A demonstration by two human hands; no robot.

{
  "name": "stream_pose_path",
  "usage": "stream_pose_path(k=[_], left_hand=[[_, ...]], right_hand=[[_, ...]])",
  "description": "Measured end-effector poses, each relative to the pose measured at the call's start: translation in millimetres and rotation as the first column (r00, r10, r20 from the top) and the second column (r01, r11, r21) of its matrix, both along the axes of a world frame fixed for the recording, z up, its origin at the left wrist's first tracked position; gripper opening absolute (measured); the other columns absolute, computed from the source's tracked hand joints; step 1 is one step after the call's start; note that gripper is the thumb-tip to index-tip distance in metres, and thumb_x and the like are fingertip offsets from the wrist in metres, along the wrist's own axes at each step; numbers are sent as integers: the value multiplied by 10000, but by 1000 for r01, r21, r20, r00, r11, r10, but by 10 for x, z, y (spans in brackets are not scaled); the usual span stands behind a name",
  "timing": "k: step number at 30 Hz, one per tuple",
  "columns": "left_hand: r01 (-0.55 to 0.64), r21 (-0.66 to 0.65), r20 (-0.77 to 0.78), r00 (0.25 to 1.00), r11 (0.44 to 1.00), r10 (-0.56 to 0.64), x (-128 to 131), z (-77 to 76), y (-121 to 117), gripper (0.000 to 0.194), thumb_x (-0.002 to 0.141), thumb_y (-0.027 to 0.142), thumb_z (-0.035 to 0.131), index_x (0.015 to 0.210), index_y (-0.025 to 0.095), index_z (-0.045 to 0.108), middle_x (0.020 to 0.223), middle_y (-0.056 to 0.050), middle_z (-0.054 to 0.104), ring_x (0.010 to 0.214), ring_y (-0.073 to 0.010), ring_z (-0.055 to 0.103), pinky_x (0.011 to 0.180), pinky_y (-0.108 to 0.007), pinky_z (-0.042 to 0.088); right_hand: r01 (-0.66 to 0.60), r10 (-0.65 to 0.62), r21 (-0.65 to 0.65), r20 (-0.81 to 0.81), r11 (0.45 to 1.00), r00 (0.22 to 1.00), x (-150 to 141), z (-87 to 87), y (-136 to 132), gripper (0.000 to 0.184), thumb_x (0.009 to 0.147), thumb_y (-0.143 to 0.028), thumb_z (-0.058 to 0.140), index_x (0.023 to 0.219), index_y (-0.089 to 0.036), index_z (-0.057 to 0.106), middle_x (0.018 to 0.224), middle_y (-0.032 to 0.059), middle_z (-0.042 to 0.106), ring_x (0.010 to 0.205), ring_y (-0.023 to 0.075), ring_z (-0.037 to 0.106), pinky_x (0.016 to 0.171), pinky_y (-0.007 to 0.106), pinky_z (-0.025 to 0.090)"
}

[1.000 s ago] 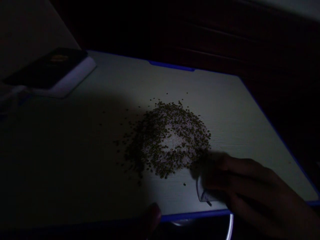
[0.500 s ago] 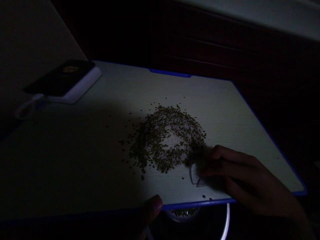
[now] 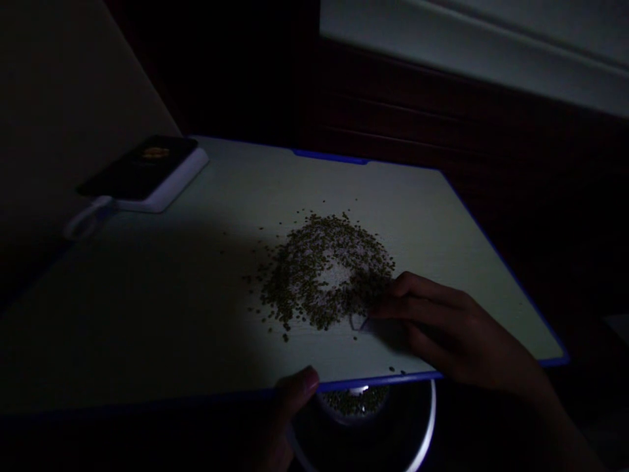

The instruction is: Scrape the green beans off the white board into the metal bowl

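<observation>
Currently right fingers (image 3: 388, 307) pinch a clear piece (image 3: 359, 322) at five o'clock on the pile (image 3: 319, 262), left fingers (image 3: 308, 379) gripping the board (image 3: 417, 210) at six.

Two hands (image 3: 437, 321), one board (image 3: 417, 210), one bowl (image 3: 428, 426).

The right hand (image 3: 442, 321) holds a small clear piece (image 3: 358, 321) beside the seed pile (image 3: 319, 262), the left hand (image 3: 289, 406) has its thumb on the board's (image 3: 407, 203) near rim, and a bowl (image 3: 428, 432) sits below.
</observation>
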State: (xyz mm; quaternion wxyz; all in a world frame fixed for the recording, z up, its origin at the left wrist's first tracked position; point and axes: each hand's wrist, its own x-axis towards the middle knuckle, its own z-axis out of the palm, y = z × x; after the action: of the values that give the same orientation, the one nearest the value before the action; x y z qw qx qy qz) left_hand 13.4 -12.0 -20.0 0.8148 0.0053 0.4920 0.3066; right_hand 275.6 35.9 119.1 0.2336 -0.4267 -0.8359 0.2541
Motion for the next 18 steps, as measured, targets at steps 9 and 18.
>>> stream_pose_path(k=[9,18], left_hand=[[-55,39,192,980,998,47,145,205,72,451,840,333,677,1270,198,654,1264,-82,706,1257,-294,587,1087,-442,418],[-70,150,292,956,986,24,138,132,61,473,905,326,584,1362,206,597,1272,-109,697,1279,-290,567,1094,-462,405]], right_hand=[[-52,52,-17,22,999,998,-77,-35,66,316,953,-95,515,1227,-183,647,1153,102,674,1073,173,642,911,330,538],[-41,30,-93,-114,995,993,70,53,35,276,950,-79,492,1139,-170,670,1049,81,675,976,144,650,806,277,528]])
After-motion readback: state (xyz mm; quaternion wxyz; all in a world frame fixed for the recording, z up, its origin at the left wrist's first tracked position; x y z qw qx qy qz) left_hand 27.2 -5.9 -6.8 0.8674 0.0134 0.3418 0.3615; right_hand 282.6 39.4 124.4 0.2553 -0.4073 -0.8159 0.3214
